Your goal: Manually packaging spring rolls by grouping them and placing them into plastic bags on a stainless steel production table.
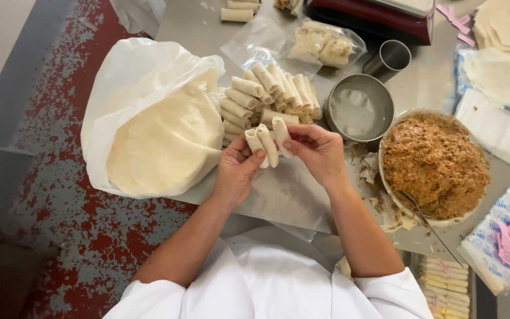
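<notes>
My left hand (236,171) and my right hand (320,150) together hold three pale rolled spring rolls (268,140) upright, just above a clear plastic sheet (284,195) on the steel table. The left fingers grip the two left rolls; the right thumb and fingers pinch the right one. Behind them lies a pile of finished rolls (267,94). A stack of round wrappers (163,145) sits in a white plastic bag to the left. A bowl of brown minced filling (435,165) with a spoon (429,221) stands at the right.
A steel bowl of cloudy liquid (358,109) and a metal cup (392,57) stand behind my right hand. A clear bag of rolls (324,44) lies at the back. More wrappers (500,53) and printed packs (503,242) are at the right. A tray of rolls (447,286) sits near bottom right.
</notes>
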